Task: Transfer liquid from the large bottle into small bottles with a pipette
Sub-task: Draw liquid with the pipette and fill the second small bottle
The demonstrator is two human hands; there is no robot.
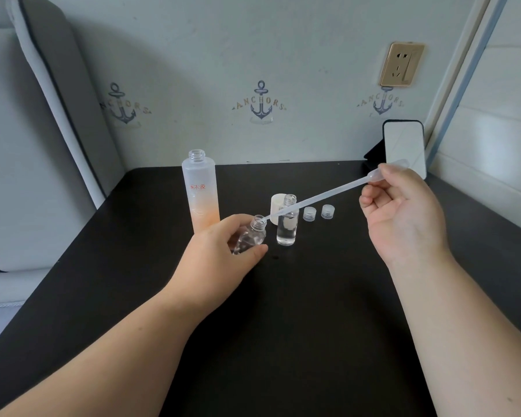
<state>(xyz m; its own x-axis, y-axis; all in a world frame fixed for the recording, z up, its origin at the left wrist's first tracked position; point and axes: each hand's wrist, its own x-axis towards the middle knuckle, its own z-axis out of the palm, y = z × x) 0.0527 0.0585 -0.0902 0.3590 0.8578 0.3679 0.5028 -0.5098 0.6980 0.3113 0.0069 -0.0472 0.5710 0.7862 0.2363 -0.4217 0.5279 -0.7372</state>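
pipette (328, 192) tip sits in the tilted small bottle (250, 234), gripped by the left hand (220, 254) at the filled bottle's (287, 224) 9 o'clock, angled to meet it; right hand (403, 209) pinches the bulb, ready to squeeze

Your left hand (223, 251) grips a tilted small bottle (250, 237) above the table (313, 311). Your right hand (403, 212) pinches the pipette (322, 195) bulb, its tip in that bottle's neck. The large bottle (200, 191) stands uncapped behind.
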